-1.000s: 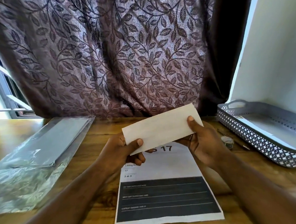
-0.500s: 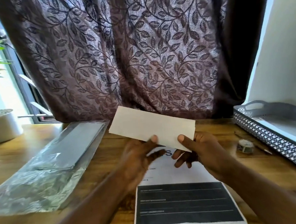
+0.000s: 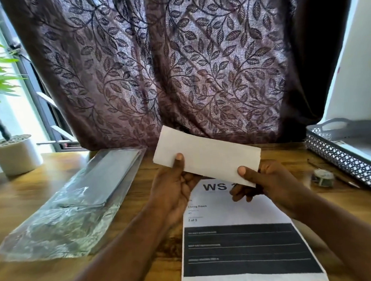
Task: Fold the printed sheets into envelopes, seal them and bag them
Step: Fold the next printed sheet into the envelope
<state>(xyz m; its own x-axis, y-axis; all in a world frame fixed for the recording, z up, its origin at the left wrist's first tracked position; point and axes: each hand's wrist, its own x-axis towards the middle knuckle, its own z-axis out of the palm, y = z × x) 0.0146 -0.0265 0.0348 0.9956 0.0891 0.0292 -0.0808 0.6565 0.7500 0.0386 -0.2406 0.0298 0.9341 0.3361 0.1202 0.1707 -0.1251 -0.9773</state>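
Figure: the envelope stage of the task, seen from beside the bench. A white envelope, or a sheet folded to that shape, is held in the air above the far end of a printed sheet that lies flat and unfolded on the wood. The left hand pinches the envelope's left end with the thumb on the near face. The right hand pinches the lower right corner the same way, so the hands are apart, each clamped on one end. The envelope tilts, its left end the higher. Its plain side faces the viewer, and whether the flap is closed cannot be told. A clear plastic bag holding flat grey pieces lies well to the left. A small roll of tape sits near the right hand, just before a grey latticed tray. By this reading, one envelope is made and either sealing or bagging comes next, while the flat sheet has yet to be folded. Sealing would call for a free right hand to reach the tape. Bagging would call for one hand to part the bag's mouth, which is not clearly shown, while the other slides the envelope in flat.
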